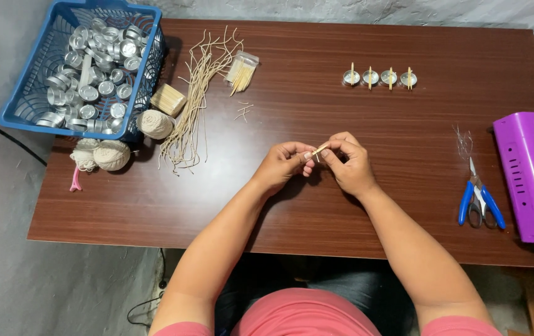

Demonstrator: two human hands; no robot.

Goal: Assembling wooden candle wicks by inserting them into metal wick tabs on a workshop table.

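Pale wood is what I see pinched between both hands: a thin toothpick-like stick [320,149], held just above the middle of the brown surface [403,186], with something light and thread-like at its lower end that I cannot make out clearly. The left hand [282,163] closes thumb and forefinger on the stick from the 9 o'clock side; the right hand [349,163] pinches it from 3 o'clock, fingertips of the two hands nearly touching. Both wrists are lifted slightly off the wood, forearms running in from 6 o'clock, elbows wide.

My worry is the grip: the stick is slim and looks brittle, so too much squeeze or a twist between opposed fingers could snap it, and too little could let it slip and drop to the surface under the hands. Whatever fine piece hangs at its end could also slide off, I judge.

Outward from there: at 12 to 1 o'clock a row of four small metal cups [379,78], each with a stick across it. At 11 o'clock lie loose cream cords [195,106] and a clear packet of sticks [242,70]. Farther toward 10 o'clock, balls of twine [111,154] sit beside a blue basket [21,106] full of empty metal cups. Blue-handled scissors [479,202] and a purple device [528,180] lie at 3 o'clock.
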